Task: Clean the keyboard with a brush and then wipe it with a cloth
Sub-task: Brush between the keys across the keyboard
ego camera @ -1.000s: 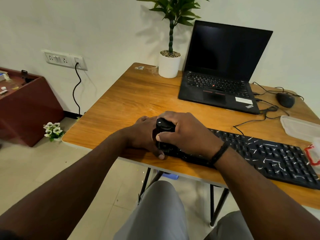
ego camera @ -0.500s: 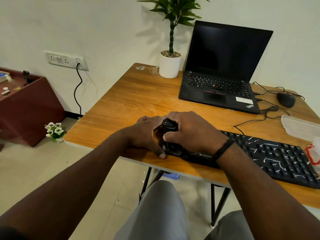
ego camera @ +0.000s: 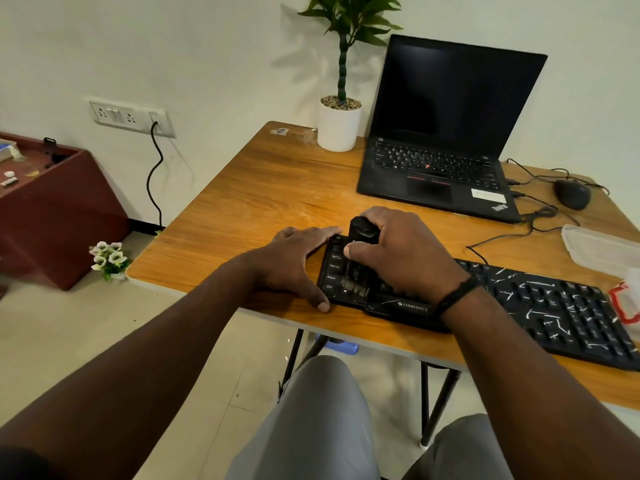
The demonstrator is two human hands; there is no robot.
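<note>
Both hands work the brushing step: the right hand (ego camera: 398,258) grips the brush (ego camera: 360,258) on the left end of the keyboard (ego camera: 540,306) by the table's (ego camera: 263,188) near edge, while the left hand (ego camera: 294,261) lies flat against that end, steadying it. White debris further right calls for strokes that way. Since a second ago the brush has moved rightward, uncovering the leftmost keys.
</note>
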